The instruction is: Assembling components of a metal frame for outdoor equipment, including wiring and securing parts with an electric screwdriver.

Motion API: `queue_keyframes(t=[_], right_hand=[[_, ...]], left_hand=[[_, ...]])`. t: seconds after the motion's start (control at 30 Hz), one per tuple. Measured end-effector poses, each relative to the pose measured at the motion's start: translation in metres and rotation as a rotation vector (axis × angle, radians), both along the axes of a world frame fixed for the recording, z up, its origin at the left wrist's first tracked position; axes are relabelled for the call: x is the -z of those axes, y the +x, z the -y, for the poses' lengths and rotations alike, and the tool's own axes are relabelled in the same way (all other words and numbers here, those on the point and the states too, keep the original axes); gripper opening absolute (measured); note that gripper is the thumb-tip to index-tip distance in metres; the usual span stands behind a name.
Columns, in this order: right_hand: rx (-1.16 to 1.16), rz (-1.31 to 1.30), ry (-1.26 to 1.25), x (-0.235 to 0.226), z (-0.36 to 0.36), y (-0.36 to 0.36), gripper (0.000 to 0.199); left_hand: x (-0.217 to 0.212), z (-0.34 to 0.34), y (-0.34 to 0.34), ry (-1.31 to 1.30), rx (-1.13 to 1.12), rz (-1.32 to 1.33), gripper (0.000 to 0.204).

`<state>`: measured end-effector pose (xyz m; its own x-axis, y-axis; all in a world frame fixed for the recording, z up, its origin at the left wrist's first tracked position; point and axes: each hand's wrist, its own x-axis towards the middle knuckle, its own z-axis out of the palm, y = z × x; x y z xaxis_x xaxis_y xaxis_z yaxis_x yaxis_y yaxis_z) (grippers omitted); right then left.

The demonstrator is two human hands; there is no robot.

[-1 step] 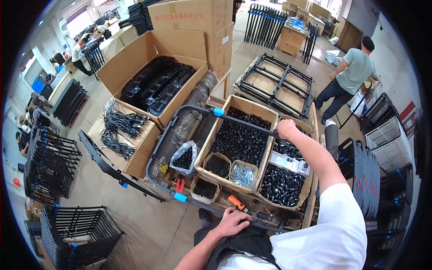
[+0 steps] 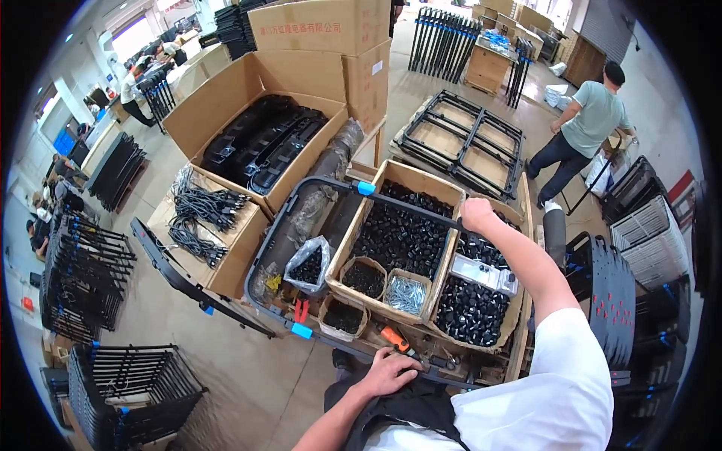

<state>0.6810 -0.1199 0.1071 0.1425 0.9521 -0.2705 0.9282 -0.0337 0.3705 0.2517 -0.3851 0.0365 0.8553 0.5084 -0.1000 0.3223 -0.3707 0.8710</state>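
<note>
A black tubular frame (image 2: 410,202) with rounded corners and blue tape wraps lies across the parts bins. My right hand (image 2: 477,215) is closed around its far bar, over the right-hand bin. At the near bar, close to my body, my left hand (image 2: 391,371) has its fingers bent over the tube; their undersides are hidden. An orange-handled tool (image 2: 395,338) lies just beyond the left hand. Beneath the frame, a wooden bin (image 2: 340,269) holds many small black caps, with a small box of silver screws (image 2: 407,292) inside it.
A second bin (image 2: 471,310) of black round parts stands at right. Left are a bag of black parts (image 2: 306,267), bundled cables (image 2: 199,218) and an open carton (image 2: 180,120). Black frames (image 2: 462,135) lie beyond. A person (image 2: 594,120) stands at far right.
</note>
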Motion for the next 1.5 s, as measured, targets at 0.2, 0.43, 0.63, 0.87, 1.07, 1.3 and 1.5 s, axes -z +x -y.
queue_keyframes(t=[0.2,0.43,0.63,0.87,1.07,1.3,1.5], right_hand=[[-0.047,0.042,-0.046,-0.002,0.001,0.004,0.026],[-0.075,-0.076,0.081,-0.001,0.004,0.006,0.023],[-0.048,0.000,-0.086,-0.010,0.003,-0.015,0.026],[-0.065,-0.033,-0.039,-0.001,0.006,-0.002,0.027],[0.072,-0.162,0.000,0.015,0.035,0.013,0.067],[0.037,-0.140,0.138,0.007,0.039,-0.016,0.060],[0.038,-0.117,0.138,0.027,0.018,0.011,0.047]], left_hand=[[-0.003,0.000,0.002,0.047,0.007,-0.017,0.028],[0.004,-0.004,0.007,0.036,-0.040,-0.041,0.026],[0.007,0.004,0.000,0.051,-0.059,-0.018,0.028],[0.008,0.002,0.009,0.063,-0.068,0.053,0.031],[0.004,0.002,0.009,0.063,-0.039,0.024,0.031],[0.000,0.005,0.005,0.078,-0.058,0.018,0.031],[0.002,0.002,0.009,0.050,-0.031,0.000,0.032]])
